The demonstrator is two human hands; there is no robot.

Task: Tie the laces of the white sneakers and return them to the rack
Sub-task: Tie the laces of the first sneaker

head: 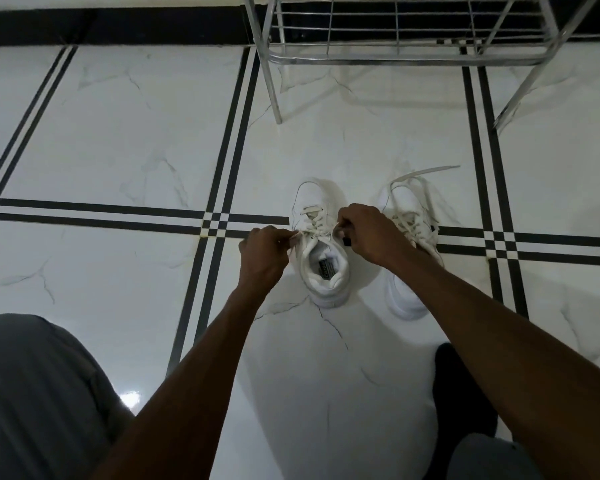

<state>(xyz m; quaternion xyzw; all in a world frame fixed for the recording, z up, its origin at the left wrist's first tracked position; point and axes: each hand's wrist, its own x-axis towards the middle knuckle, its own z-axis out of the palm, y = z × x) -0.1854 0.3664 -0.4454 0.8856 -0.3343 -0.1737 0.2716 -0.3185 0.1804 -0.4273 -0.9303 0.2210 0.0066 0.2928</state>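
Two white sneakers stand side by side on the tiled floor, toes pointing away from me. On the left sneaker (321,265), my left hand (265,256) pinches a lace end at the shoe's left side. At its right side, my right hand (369,233) pinches the other lace end. Both ends are pulled outward across the top eyelets. My right wrist partly covers the right sneaker (407,216), whose untied laces (426,174) trail loose over its toe onto the floor.
A chrome wire shoe rack (395,53) stands straight ahead against the black skirting, its lowest shelf bare. White marble-look floor tiles with black stripe lines (222,168) lie all around. My grey-clad knees (32,393) and a black sock (461,400) are at the bottom.
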